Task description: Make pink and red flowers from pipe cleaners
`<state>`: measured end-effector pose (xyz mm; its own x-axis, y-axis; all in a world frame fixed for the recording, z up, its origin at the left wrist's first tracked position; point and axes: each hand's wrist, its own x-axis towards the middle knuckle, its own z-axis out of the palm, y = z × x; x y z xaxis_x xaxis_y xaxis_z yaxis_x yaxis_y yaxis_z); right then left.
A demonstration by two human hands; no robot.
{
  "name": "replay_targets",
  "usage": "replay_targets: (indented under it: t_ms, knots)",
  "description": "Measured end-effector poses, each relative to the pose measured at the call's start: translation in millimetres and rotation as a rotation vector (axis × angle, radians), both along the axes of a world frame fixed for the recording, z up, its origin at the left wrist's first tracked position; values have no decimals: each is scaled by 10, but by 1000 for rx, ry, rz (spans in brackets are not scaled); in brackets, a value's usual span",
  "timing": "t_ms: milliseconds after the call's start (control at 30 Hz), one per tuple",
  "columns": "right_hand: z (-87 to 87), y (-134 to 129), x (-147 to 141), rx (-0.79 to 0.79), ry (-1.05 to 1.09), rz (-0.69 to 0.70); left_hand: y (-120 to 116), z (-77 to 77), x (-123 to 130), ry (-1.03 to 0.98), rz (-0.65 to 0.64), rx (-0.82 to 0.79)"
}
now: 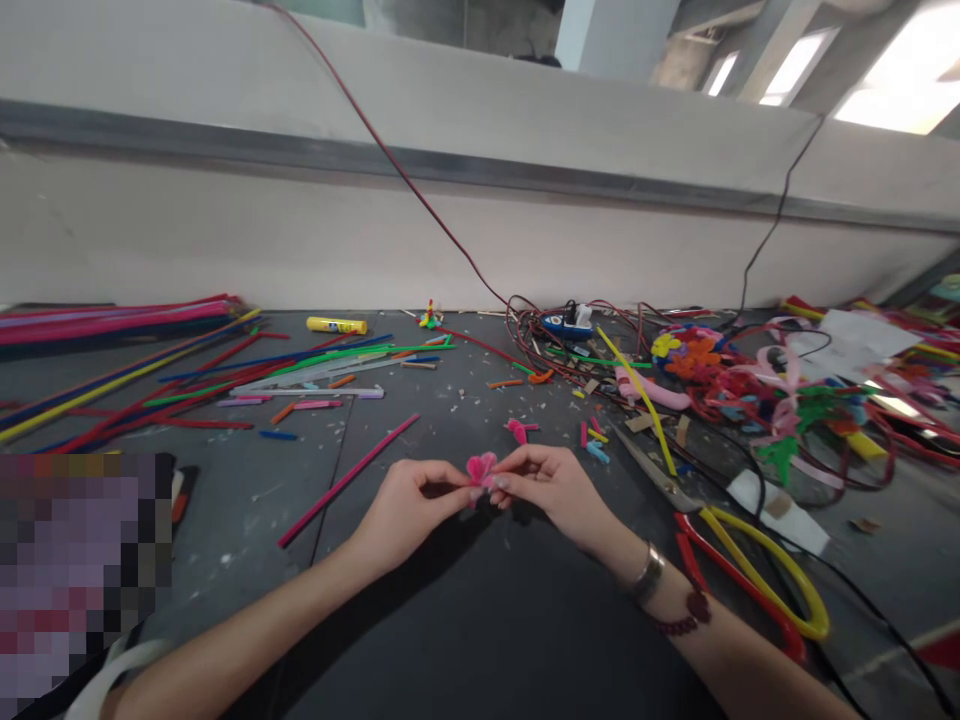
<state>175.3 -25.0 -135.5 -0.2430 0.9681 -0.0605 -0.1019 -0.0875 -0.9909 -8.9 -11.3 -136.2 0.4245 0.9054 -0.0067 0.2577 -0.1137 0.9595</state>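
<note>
A small pink pipe-cleaner flower (481, 468) is pinched between my two hands over the dark table. My left hand (412, 505) grips its left side with thumb and forefinger. From the right, my right hand (546, 488) pinches the other side, its fingertips close to the left ones and partly covering the petals. Just beyond the hands lies another small pink twisted piece (518, 430). A long magenta pipe cleaner (349, 480) rests to the left of my left hand. Scissors (720, 535) with red and yellow handles lie right of my right hand, blades spread.
Bundles of coloured pipe cleaners (120, 325) lie at the left, near a yellow glue stick (337, 326). Tangled cords surround a blue-and-white power plug (571, 322) at the back. Finished flowers and ribbons (697, 360) pile up at the right. A pixelated patch (67, 580) covers the lower left.
</note>
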Motion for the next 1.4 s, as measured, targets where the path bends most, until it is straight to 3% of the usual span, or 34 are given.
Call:
replay_targets:
  t_ms: [167,300,400,500,633,800,967,1233,1400]
  knots:
    - [-28,-13,-37,-4,39,-12,-14,12,16,-6,-1,-10]
    - [58,2,-20,78,-39,-47,-28,18,31,-16,-9,-23]
    - [122,96,148,327,-297,-286,-30,7,28,-35,8,-29]
    - [63,221,377,555,-659,-486,-19,-3,20,-48,35,-30]
    - [-145,296,467,662,-961,-412,-7,6,17,-76,48,-56]
    - [-254,279,327,557,-1054,-332,-8,8,16,-102,65,-55]
    - [-165,249,284,445,-846,-248,6,-3,3,-104,75,-44]
    - [-59,142,138,-36,33,-90,18,2,2,-107,110,-19]
    - [-1,82,105,-17,161,17,19,13,5,-91,104,-31]
